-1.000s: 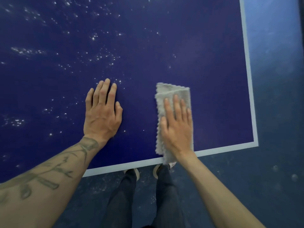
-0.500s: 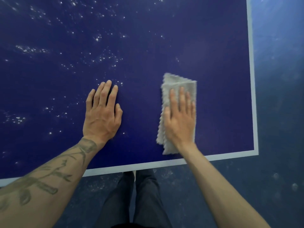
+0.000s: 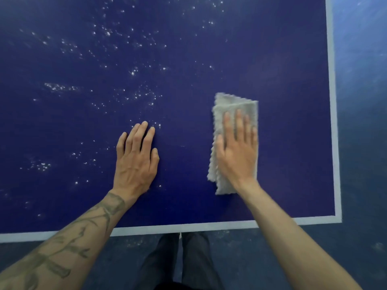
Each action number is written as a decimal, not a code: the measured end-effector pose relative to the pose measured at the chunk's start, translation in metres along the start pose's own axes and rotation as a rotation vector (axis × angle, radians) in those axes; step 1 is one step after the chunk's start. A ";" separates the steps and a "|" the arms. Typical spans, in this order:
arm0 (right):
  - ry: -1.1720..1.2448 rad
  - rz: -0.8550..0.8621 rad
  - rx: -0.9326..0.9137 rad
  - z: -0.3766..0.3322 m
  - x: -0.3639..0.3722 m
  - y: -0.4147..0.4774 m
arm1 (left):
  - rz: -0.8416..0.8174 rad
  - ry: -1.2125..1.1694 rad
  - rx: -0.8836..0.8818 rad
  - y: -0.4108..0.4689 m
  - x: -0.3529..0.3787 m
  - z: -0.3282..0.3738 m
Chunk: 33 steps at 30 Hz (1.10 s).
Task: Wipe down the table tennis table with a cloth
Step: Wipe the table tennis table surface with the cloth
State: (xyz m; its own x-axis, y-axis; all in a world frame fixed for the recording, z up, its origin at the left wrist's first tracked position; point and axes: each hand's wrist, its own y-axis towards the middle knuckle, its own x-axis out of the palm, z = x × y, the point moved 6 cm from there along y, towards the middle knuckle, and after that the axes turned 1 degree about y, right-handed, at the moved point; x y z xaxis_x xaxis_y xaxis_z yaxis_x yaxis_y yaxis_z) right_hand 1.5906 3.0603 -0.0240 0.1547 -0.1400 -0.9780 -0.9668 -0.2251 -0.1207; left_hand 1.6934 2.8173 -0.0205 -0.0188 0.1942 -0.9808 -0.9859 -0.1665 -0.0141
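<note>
The dark blue table tennis table [image 3: 282,70] fills most of the view, with a white line along its near and right edges. A folded grey cloth [image 3: 232,105] lies flat on it near the right corner. My right hand [image 3: 236,151] presses down on the cloth with straight fingers, covering its lower half. My left hand [image 3: 136,160] rests flat on the bare table to the left of the cloth, fingers straight. White specks and droplets [image 3: 134,72] dot the table left of the cloth and further back.
The table's near edge [image 3: 188,227] and right edge [image 3: 333,101] meet at a corner at lower right. Beyond them is blue floor [image 3: 364,143]. My dark trouser legs [image 3: 184,258] stand just below the near edge.
My right hand has slid the cloth away from the near edge, further onto the table. My left hand has stayed flat in the same spot.
</note>
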 end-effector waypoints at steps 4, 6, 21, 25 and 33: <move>0.053 0.063 0.151 -0.025 -0.006 0.061 | 0.048 -0.007 -0.038 0.018 -0.009 0.001; 0.077 0.048 0.049 -0.063 0.002 0.066 | 0.077 -0.005 -0.059 0.037 -0.010 -0.002; 0.074 0.038 0.049 -0.065 0.002 0.112 | 0.110 -0.035 -0.124 0.132 0.006 -0.013; 0.007 -0.060 -0.357 -0.104 0.013 0.067 | 0.113 -0.040 -0.116 0.135 0.003 -0.012; 0.015 0.060 0.158 -0.029 -0.014 0.149 | 0.086 -0.048 -0.131 0.136 0.003 -0.014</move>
State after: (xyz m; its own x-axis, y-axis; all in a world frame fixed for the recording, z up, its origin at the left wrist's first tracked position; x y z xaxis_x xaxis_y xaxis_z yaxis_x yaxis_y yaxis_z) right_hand 1.4501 3.0010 -0.0235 0.0976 -0.1630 -0.9818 -0.9942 -0.0614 -0.0886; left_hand 1.5617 2.7815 -0.0281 -0.1130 0.2191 -0.9691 -0.9503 -0.3087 0.0410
